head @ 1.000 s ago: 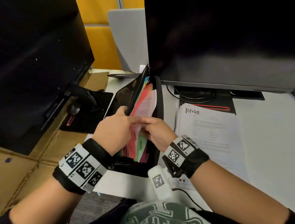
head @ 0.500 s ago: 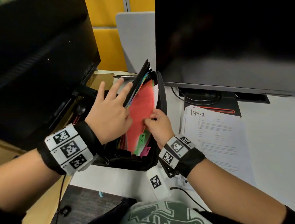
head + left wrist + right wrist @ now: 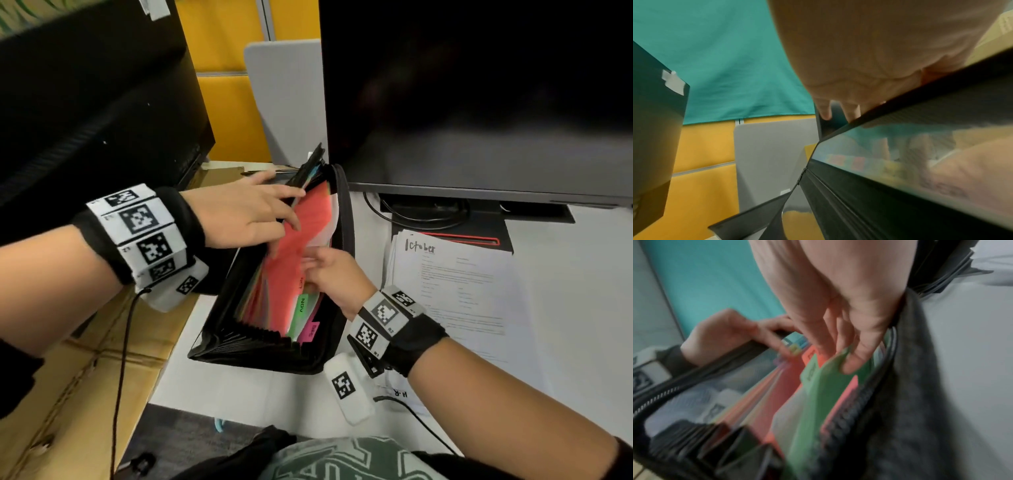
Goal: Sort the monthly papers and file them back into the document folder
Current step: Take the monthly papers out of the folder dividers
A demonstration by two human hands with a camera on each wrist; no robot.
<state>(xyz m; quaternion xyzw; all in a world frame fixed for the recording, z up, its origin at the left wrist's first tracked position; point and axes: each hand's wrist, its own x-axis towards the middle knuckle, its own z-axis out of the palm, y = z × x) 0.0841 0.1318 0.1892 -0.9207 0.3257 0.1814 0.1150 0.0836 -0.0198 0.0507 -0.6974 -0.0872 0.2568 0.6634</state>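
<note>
- Document folder point(image 3: 260, 346) is standing open on the tabletop point(image 3: 565, 274), beside the October papers point(image 3: 455, 291).
- My left hand point(image 3: 239, 216) is holding dividers back, fingers straight.
- My right hand point(image 3: 332, 274) is pinching the green divider point(image 3: 818, 394).

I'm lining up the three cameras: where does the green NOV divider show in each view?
Head: green NOV divider, low centre, its tab just below the right hand.
Left wrist: not identifiable; only blurred colours through the folder's clear wall.
Right wrist: centre, under the fingertips.
Shared landmark: black document folder.
</note>
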